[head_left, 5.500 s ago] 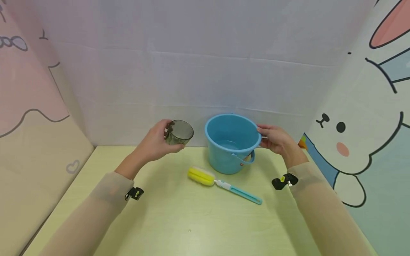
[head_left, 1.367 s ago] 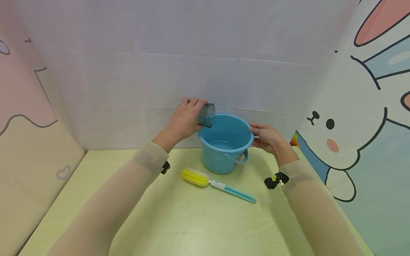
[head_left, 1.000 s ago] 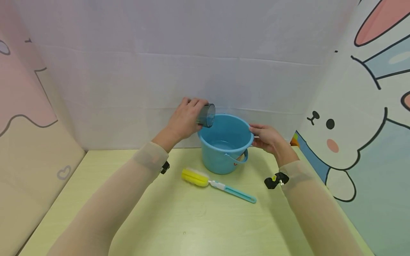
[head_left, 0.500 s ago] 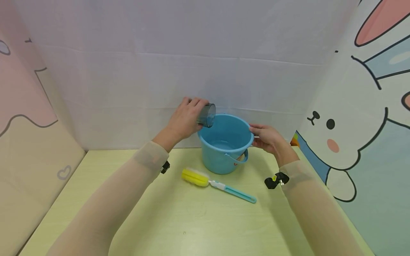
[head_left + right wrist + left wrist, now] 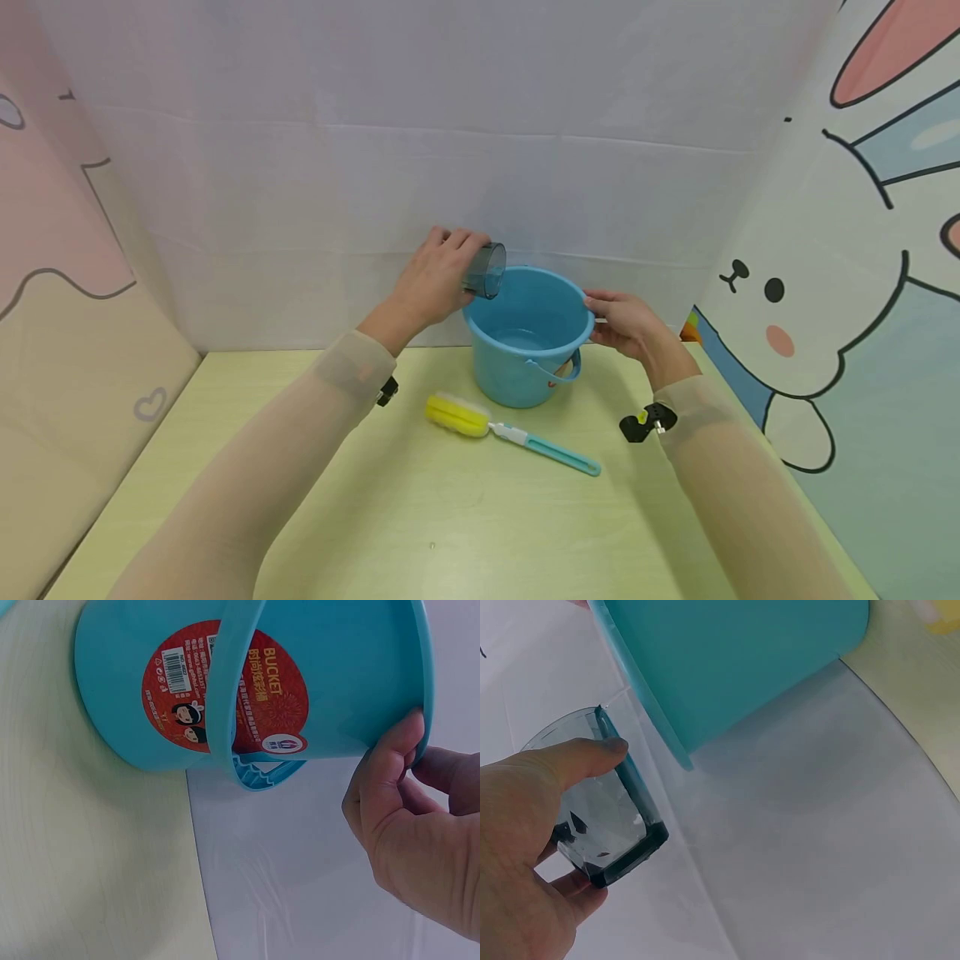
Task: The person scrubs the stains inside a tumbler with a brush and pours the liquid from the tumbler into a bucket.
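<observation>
My left hand (image 5: 438, 279) grips a dark, see-through drinking glass (image 5: 486, 271), tipped on its side with its mouth toward the right, above the left rim of a blue bucket (image 5: 510, 371). In the left wrist view the thumb lies along the glass (image 5: 604, 802), which is apart from the bucket (image 5: 765, 667). My right hand (image 5: 630, 323) pinches the bucket's right rim between thumb and fingers. A red label shows on the bucket (image 5: 360, 675) in the right wrist view, and its handle hangs down. A little clear liquid seems to lie at the bucket's bottom.
In front of the bucket lies a brush with a yellow sponge head (image 5: 457, 415) and a blue handle (image 5: 562, 455) on the pale table (image 5: 360, 517). A white cloth wall (image 5: 360, 183) stands close behind, with printed cloth at both sides.
Since the oldest frame, my left hand has moved right with the glass and tipped it over the bucket's rim. Through the last second or so both hands stay nearly still.
</observation>
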Demonstrator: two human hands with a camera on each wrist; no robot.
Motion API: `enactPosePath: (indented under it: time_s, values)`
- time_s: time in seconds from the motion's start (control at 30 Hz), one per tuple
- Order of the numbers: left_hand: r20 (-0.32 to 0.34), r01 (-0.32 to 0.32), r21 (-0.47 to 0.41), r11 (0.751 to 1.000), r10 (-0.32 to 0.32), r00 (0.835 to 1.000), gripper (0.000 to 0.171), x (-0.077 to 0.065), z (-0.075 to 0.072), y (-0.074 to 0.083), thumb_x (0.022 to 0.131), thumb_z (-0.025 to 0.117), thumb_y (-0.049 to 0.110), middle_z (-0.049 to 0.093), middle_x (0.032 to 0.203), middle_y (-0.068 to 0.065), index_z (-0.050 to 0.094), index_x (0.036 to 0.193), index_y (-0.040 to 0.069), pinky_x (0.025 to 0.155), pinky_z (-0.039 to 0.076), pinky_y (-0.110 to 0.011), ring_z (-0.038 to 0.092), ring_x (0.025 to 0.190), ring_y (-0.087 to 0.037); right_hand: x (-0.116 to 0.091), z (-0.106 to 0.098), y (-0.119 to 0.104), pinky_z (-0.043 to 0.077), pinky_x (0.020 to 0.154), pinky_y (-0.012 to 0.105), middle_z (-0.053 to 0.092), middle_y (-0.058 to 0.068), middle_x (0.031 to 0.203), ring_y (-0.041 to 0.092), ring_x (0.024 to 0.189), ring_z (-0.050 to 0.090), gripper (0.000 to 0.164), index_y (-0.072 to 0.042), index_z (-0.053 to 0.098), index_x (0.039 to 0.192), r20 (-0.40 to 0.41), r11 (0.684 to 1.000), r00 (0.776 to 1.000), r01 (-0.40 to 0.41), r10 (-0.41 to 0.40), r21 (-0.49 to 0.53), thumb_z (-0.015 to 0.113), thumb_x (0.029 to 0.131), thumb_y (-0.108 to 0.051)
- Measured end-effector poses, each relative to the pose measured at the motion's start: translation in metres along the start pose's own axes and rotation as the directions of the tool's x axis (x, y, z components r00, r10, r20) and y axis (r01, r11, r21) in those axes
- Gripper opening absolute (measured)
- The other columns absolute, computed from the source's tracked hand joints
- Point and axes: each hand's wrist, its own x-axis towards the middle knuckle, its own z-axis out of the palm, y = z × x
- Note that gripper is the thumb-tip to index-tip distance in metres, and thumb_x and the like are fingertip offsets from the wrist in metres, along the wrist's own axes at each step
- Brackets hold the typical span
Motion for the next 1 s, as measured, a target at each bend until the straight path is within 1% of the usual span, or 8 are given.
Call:
enactPosePath:
  time_s: [0.2,0.43,0.7,1.0]
  values:
    - [-0.002,-0.004,-0.002,1.0,0.004,1.0,0.083,0.0002,0.0009,-0.0005,0.085,0.093,0.02,0.053,0.152,-0.011,0.047,0.154,0.012,0.108,0.047,-0.049,0.045,0.131,-0.039,0.0009,0.0,0.0004,0.057,0.07,0.022,0.051,0.02,0.141,0.017,0.091,0.067,0.05,-0.011,0.042,0.163,-0.004,1.0,1.0,-0.001,0.001,0.002,0.049,0.115,-0.024]
    - [0.005,-0.004,0.01,1.0,0.004,1.0,0.083,-0.0001,-0.0006,-0.0001,0.085,0.093,0.021,0.053,0.152,-0.011,0.047,0.155,0.012,0.108,0.048,-0.049,0.045,0.132,-0.039,0.0016,-0.0006,0.0012,0.057,0.069,0.022,0.051,0.021,0.141,0.016,0.089,0.066,0.05,-0.012,0.042,0.163,-0.005,1.0,1.0,-0.003,0.003,0.003,0.048,0.115,-0.025]
    - [-0.011,-0.011,0.005,1.0,0.011,1.0,0.082,0.0003,0.0014,-0.0009,0.085,0.092,0.019,0.053,0.151,-0.011,0.048,0.154,0.012,0.106,0.049,-0.05,0.046,0.13,-0.039,0.001,0.0004,0.0012,0.056,0.068,0.021,0.051,0.021,0.14,0.014,0.084,0.064,0.05,-0.011,0.042,0.163,-0.008,1.0,1.0,-0.002,0.002,0.0,0.048,0.115,-0.025]
    - [-0.012,-0.02,0.013,1.0,0.02,1.0,0.081,0.0009,0.0016,-0.0018,0.086,0.092,0.019,0.054,0.151,-0.011,0.049,0.154,0.012,0.108,0.048,-0.05,0.046,0.13,-0.039,0.0003,0.0001,0.0006,0.057,0.07,0.022,0.051,0.02,0.139,0.015,0.086,0.066,0.05,-0.011,0.043,0.163,-0.007,1.0,1.0,-0.002,0.002,-0.003,0.048,0.115,-0.025]
